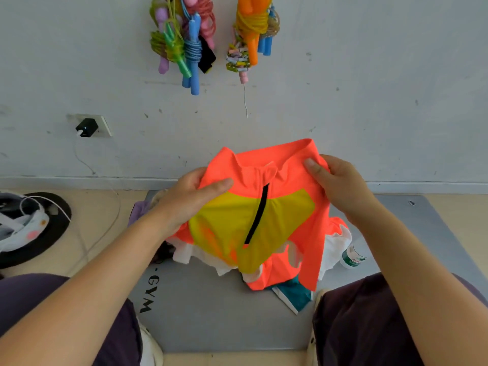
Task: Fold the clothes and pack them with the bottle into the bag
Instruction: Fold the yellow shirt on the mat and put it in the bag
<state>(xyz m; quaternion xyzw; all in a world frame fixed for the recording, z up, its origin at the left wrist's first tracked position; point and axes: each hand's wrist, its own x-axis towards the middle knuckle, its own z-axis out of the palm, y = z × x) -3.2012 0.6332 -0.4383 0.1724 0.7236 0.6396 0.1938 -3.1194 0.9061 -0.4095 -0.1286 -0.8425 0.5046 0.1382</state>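
I hold the orange-and-yellow zip jersey (266,207) up above the grey gym mat (211,313), my left hand (190,199) pinching its left shoulder, my right hand (335,180) gripping the right. On the mat below lie white and teal clothes (290,294), the water bottle (352,256) just right of them.

Behind the orange garment (280,186), which the left hand (184,204) and the right hand (340,186) hold up, most of the white cloth (334,247) and of the teal cloth (293,291) is hidden. Only the lower part of the bottle (352,256) shows below the right hand's grip; its label is too small to read. Left of the left hand's grip, a purple item (140,210) is mostly covered by the forearm. The fingers of both hands behind the fabric are not visible.
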